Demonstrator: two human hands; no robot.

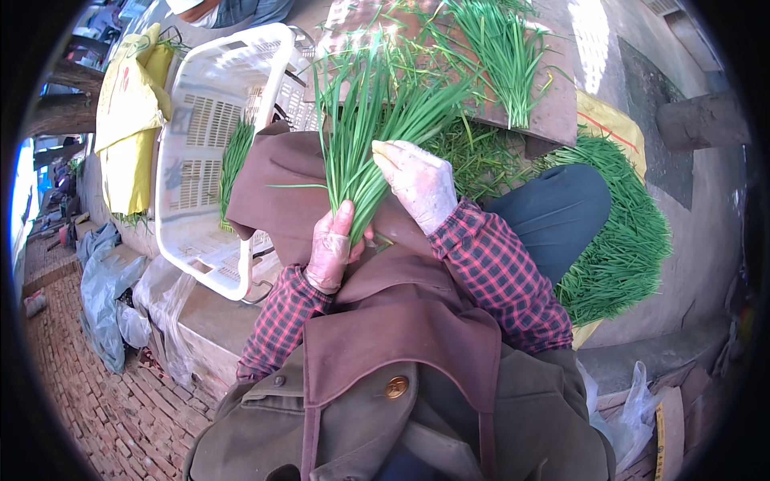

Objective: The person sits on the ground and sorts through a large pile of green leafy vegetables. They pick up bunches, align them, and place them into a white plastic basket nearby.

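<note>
My left hand [332, 249], in what looks like a thin clear glove, grips a bunch of garlic chives [361, 150] near its lower end. The long green leaves fan upward over my brown apron [277, 174]. One loose leaf sticks out to the left. My right hand [421, 180] has its fingers bent together against the right side of the bunch. Its palm side is turned away, so whether it pinches any leaves is hidden. Some leaves splay to the right behind it.
A white plastic basket [168, 222] with chives [236, 162] inside stands tilted at left. Ahead, a low board [556, 114] carries another bunch [505, 66] and scraps. Trimmings [481, 159] lie below it. A large chive heap [625, 252] sits right on yellow sacking [613, 129]. Another person's leg [252, 12] shows at top.
</note>
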